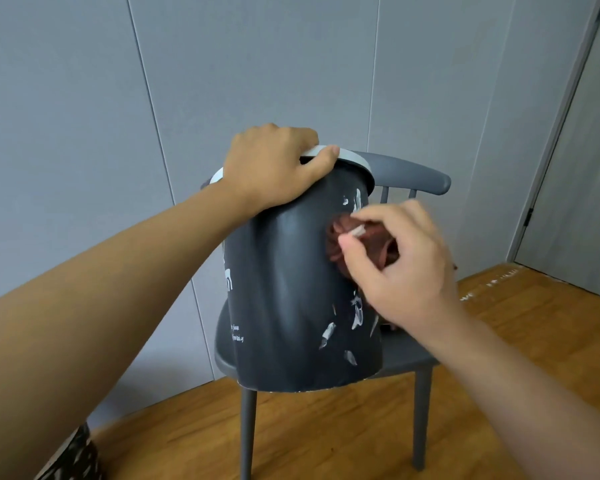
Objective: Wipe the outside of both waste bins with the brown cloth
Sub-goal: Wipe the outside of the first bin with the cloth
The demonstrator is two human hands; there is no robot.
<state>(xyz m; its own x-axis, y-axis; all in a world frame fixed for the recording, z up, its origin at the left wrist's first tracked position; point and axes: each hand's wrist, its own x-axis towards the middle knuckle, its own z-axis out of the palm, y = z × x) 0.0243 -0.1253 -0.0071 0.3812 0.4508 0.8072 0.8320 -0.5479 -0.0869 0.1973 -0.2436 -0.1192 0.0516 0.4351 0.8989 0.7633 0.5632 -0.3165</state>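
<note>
Left hand: gripping the rim of the waste bin, centre frame on a chair.
Right hand: clutching the brown cloth, rubbing bin's side.
Progress: white marks remaining; second bin unseen.

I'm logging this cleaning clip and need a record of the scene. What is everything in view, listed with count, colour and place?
waste bin: 1, dark grey with white rim and white smears, on the chair
brown cloth: 1, bunched against the bin's side
chair: 1, grey, behind and under the bin
floor: wooden, orange-brown
wall panels: grey-blue, behind
door: 1, grey, far right
left hand: grips the bin's rim
right hand: holds the cloth
</note>
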